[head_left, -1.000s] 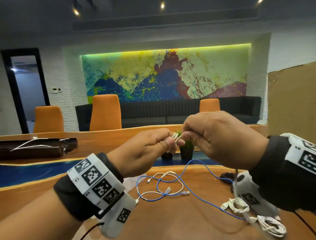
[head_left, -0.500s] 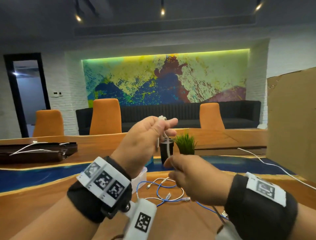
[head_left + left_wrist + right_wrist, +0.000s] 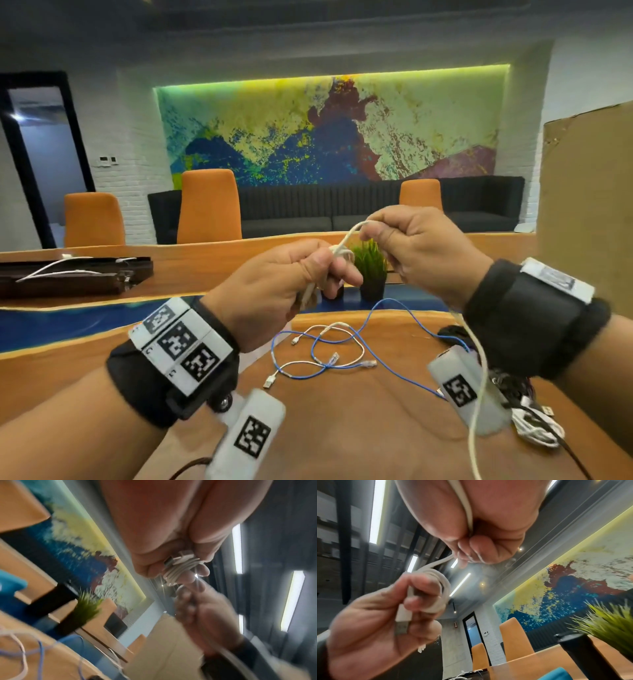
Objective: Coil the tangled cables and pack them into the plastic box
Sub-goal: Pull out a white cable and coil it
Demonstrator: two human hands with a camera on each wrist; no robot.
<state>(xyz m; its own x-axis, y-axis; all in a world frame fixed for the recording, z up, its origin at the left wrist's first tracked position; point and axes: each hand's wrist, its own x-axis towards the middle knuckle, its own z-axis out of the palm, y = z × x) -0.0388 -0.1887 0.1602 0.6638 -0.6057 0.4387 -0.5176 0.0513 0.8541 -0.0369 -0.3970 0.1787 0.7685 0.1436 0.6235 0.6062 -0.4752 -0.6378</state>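
Observation:
My left hand (image 3: 322, 274) holds a white USB cable (image 3: 346, 245) wound in several turns round its fingers (image 3: 184, 566), the plug (image 3: 402, 620) pinched by the thumb. My right hand (image 3: 376, 236) pinches the same cable (image 3: 465, 507) a little higher and to the right. The loose tail (image 3: 479, 383) hangs past my right wrist toward the table. A blue cable (image 3: 342, 363) and a thin white cable (image 3: 329, 329) lie tangled on the wooden table (image 3: 342, 428) below. The plastic box is hidden.
Coiled white and black cables (image 3: 534, 428) lie at the table's right edge. Two small potted plants (image 3: 371, 270) stand behind my hands. A cardboard sheet (image 3: 589, 212) rises on the right. A dark tray with white cables (image 3: 68, 277) sits far left. Orange chairs (image 3: 209, 205) line the far side.
My right hand has swung from below the left hand up to its right, carrying the cable round the left fingers. The left hand has dropped slightly.

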